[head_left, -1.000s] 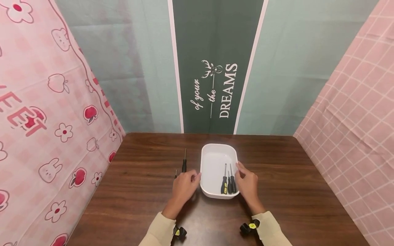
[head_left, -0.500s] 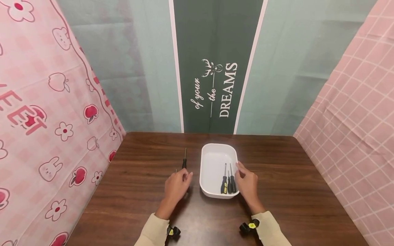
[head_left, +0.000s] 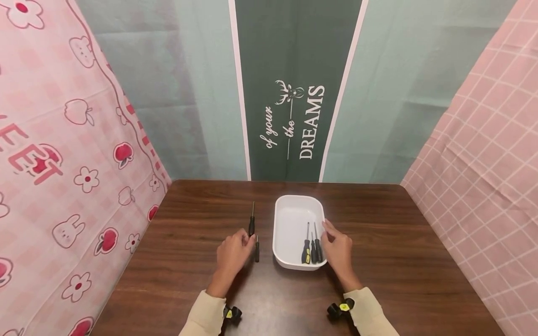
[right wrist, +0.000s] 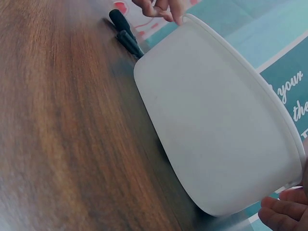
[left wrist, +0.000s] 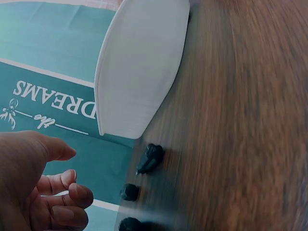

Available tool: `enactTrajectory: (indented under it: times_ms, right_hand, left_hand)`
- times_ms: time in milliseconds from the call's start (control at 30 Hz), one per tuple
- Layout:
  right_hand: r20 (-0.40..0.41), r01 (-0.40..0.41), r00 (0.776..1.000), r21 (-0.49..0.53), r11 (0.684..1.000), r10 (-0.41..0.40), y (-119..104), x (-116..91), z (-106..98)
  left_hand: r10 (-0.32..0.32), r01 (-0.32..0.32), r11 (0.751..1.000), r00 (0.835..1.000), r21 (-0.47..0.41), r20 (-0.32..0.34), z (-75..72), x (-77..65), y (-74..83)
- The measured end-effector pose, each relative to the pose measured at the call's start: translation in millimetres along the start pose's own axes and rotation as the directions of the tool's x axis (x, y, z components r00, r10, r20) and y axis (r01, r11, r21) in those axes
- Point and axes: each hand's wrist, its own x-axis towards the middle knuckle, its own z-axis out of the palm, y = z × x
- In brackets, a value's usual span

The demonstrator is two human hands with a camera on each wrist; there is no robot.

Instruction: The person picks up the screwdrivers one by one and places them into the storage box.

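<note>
A white tray (head_left: 277, 233) holds three screwdrivers at its right side; one, a black and yellow screwdriver (head_left: 306, 252), lies leftmost. With its fingers at the tray's right rim, my right hand (head_left: 338, 247) grips the edge; some of those fingers (right wrist: 284, 209) show beside the rim in the right wrist view. My left hand (head_left: 235, 252) is left of the tray, bent fingers and thumb apart, holding nothing in the left wrist view. Close by it lie a long black screwdriver (head_left: 251, 226) and a short dark screwdriver (head_left: 257, 252). Dark handle ends (left wrist: 151, 159) show past its fingers.
A brown wooden table (head_left: 399, 242) carries everything. Behind it hangs a green cloth (head_left: 286, 46) with printed words. Pink patterned cloths stand along the left side (head_left: 84, 186) and the right side (head_left: 479, 154). Each wrist wears a small black camera (head_left: 342, 309).
My left hand has let go of the tray's left rim and moved left, uncovering the short dark screwdriver. My right hand stays at the right rim.
</note>
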Motion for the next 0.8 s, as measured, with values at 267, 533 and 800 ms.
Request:
enactTrajectory:
  times_ms: [267, 533, 800]
  right_hand:
    - [-0.011, -0.003, 1.0, -0.003, 1.0, 0.003, -2, -1, 1]
    - [-0.027, 0.001, 1.0, -0.02, 1.0, -0.002, 0, 0, 2]
    - [-0.021, -0.01, 1.0, -0.029, 1.0, 0.009, -1, 0, 2]
  left_hand:
    - [-0.031, 0.027, 0.997, 0.998, 0.072, 0.053, -3.2, -0.5, -7.8]
    - [-0.037, 0.026, 0.988, 0.997, 0.154, 0.07, -3.3, -2.5, -10.8]
    - [-0.117, 0.084, 0.973, 0.982, 0.214, 0.147, 2.7, -2.2, -14.6]
